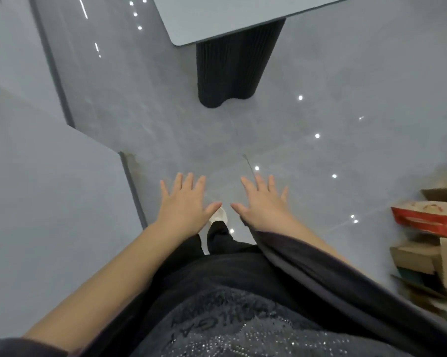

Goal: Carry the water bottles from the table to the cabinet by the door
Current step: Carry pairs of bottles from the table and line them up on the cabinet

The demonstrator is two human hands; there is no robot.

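My left hand [185, 202] and my right hand [262, 200] are stretched out side by side over the glossy grey floor, palms down, fingers spread, holding nothing. No water bottle is in view. A corner of the pale grey table [217, 19] shows at the top, standing on a dark ribbed pedestal [232, 73]. The tabletop part in view carries nothing. No cabinet or door can be made out.
A grey wall with a dark skirting strip [132, 186] juts in on the left, its corner close to my left hand. Cardboard boxes [428, 243], one red, are piled at the right edge. My shoe [218, 215] shows between the hands.
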